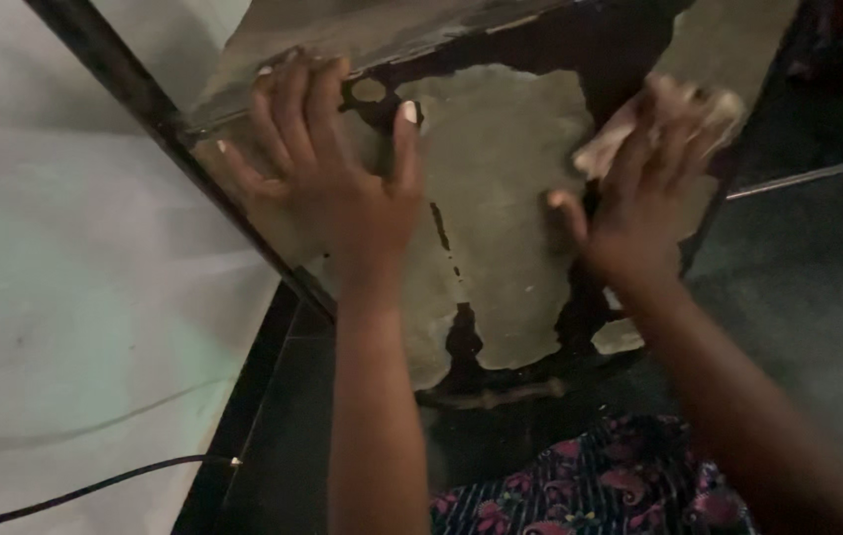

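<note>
So the main thing here is a flat panel (501,198) with a pale, greenish-grey coating that's flaking off in big patches, dark backing showing through in cracks and gaps, mostly along the 6 o'clock edge and up at 12 o'clock. It fills the middle of the view and sits tilted, leaning up and away from the person.

The right hand (639,213) is at about 3 o'clock on the panel, its grip closed over a crumpled light cloth (674,109) and pressing it flat onto the surface. The left hand (342,178) is at about 10 o'clock, fingers spread apart and laid flat on the coating, holding nothing, just bracing.

Going outward: a dark frame edge (144,104) runs diagonally along the panel's 9 o'clock side, right under the left fingertips. Past it is a pale wall or sheet (74,277), with a thin black cable (94,487) trailing across at 8 o'clock. At 6 o'clock there's dark patterned fabric (600,490) with pink swirls, just below the panel. At 3 o'clock a thin light rod (808,176) crosses a dim grey floor area. Both forearms cover part of the panel's lower half.
</note>
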